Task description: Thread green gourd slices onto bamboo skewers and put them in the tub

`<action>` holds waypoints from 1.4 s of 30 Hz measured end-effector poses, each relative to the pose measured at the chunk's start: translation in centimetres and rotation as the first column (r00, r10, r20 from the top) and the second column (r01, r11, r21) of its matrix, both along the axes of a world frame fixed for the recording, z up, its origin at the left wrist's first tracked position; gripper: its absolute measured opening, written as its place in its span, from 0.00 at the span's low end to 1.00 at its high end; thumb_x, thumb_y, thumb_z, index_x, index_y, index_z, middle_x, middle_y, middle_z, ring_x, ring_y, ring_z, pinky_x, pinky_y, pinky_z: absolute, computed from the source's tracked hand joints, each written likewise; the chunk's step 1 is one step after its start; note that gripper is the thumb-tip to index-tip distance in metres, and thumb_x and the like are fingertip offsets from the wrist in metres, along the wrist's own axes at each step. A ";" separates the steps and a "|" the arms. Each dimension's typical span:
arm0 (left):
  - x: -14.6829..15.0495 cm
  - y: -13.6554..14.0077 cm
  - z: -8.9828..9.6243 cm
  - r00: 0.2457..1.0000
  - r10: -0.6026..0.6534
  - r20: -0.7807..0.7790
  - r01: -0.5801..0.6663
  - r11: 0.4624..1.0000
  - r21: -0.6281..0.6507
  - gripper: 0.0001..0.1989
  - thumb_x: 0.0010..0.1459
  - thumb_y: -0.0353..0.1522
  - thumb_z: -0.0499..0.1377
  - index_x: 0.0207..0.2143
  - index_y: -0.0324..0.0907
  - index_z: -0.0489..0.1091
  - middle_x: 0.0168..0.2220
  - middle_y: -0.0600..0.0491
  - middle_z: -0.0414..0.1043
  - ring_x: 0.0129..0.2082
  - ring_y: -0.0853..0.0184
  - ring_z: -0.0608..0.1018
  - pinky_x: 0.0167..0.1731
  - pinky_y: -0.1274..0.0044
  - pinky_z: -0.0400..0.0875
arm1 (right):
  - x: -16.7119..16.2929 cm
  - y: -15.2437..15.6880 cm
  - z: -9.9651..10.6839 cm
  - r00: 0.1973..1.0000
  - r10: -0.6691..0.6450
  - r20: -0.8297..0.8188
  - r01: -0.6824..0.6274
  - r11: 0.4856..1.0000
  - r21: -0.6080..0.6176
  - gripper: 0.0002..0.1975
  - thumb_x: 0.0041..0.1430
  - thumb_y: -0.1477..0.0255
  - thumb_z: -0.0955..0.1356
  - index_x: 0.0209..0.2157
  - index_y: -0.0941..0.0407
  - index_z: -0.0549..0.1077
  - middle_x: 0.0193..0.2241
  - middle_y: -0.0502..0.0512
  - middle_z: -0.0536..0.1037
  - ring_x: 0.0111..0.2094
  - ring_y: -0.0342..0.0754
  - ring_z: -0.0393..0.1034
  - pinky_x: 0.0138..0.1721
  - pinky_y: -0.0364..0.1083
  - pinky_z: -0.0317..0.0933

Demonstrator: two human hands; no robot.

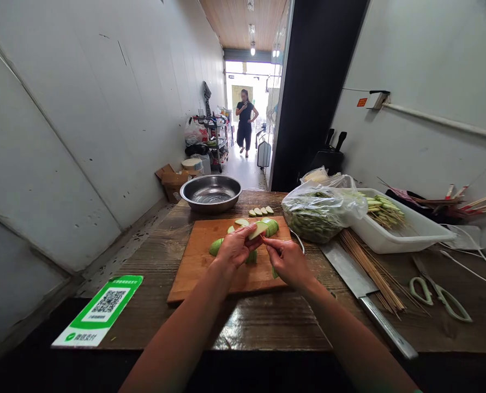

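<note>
Head view | your left hand [235, 248]: grip on pale-green slice [259, 229] | your right hand [288, 262]: grip pinching thin skewer [263, 238]

Strong daylight pours through the far doorway [262, 82] — nearly blown out to white — and darkens the person [246, 114] in front of it. A ceiling lamp [252, 51] glows overhead. The nearer room is dimmer, with glare near the front of the counter [234, 325] and deep shadow below. The hands [234, 248] look fairly sharp; wide-angle distortion tilts the walls [75, 114] outward.

One cutting board [196, 267], one cleaver [352, 276] (one basin [210, 207]).
</note>
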State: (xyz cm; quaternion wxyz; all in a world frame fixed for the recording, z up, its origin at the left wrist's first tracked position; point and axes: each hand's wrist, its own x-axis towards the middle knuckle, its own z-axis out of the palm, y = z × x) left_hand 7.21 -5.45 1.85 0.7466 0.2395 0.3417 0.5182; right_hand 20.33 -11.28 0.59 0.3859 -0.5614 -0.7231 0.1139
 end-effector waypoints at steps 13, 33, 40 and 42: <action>0.4 0.0 -0.6 0.999 0.000 -0.039 -0.001 1.000 -0.007 0.03 0.50 0.22 0.57 0.30 0.34 0.69 0.29 0.46 0.74 0.27 0.65 0.78 0.32 0.72 0.75 | 0.0 0.6 -0.8 0.999 -0.031 0.032 0.029 0.997 0.065 0.13 0.56 0.74 0.62 0.39 0.54 0.76 0.35 0.53 0.79 0.35 0.48 0.71 0.39 0.44 0.60; 1.4 -0.9 0.1 0.972 -0.187 0.142 0.181 0.982 0.053 0.12 0.56 0.37 0.54 0.32 0.35 0.69 0.33 0.45 0.73 0.35 0.65 0.77 0.35 0.76 0.72 | -0.8 0.7 -0.7 0.998 -0.043 0.039 0.041 0.998 0.051 0.10 0.57 0.70 0.62 0.26 0.56 0.72 0.23 0.52 0.75 0.28 0.45 0.67 0.32 0.41 0.56; -0.1 0.6 -0.2 0.979 -0.040 0.200 0.030 0.998 0.053 0.09 0.58 0.32 0.52 0.30 0.36 0.67 0.34 0.47 0.72 0.37 0.64 0.76 0.40 0.68 0.71 | 0.9 0.2 0.5 0.999 -0.034 -0.028 0.034 0.999 0.017 0.13 0.54 0.65 0.65 0.39 0.57 0.72 0.32 0.55 0.76 0.33 0.46 0.69 0.35 0.42 0.59; -1.0 1.1 0.0 0.974 0.033 0.224 -0.046 0.997 0.055 0.10 0.58 0.32 0.51 0.30 0.36 0.67 0.34 0.47 0.72 0.38 0.64 0.76 0.42 0.66 0.71 | 2.0 -0.2 0.4 1.000 0.020 0.023 -0.017 0.994 -0.110 0.13 0.54 0.63 0.65 0.35 0.58 0.73 0.28 0.55 0.76 0.29 0.45 0.69 0.30 0.42 0.58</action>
